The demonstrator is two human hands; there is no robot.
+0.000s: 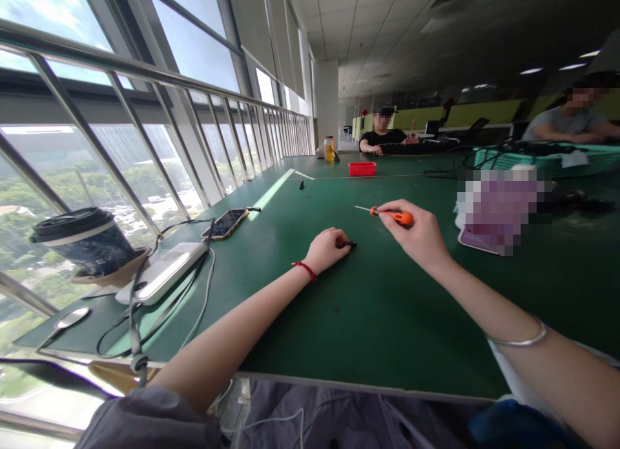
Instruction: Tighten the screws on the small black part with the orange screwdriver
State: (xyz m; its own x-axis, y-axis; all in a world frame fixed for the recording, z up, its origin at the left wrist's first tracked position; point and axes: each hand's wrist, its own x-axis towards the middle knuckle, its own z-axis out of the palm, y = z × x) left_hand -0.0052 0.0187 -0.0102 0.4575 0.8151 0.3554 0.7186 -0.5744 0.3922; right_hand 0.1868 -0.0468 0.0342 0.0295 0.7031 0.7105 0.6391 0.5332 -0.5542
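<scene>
My right hand [417, 228] is closed around the orange handle of a screwdriver [401, 216], held above the green table [368, 313]. Its thin metal shaft points left and touches nothing. Lower and to the left, my left hand [328, 250] rests on the tabletop with its fingers closed on a small black part [347, 244]. Only one end of that part sticks out past the fingers, so its kind is unclear. Another small black piece [301, 185] lies farther back on the table.
Left: a phone [227, 223], a white box-like device [165, 273], cables and a dark lidded cup [87, 242] by the railing. A red tray [362, 169] and a jar [329, 149] stand far back. Right: a purple item [504, 210] and a teal basket [593, 158]. Two people sit beyond.
</scene>
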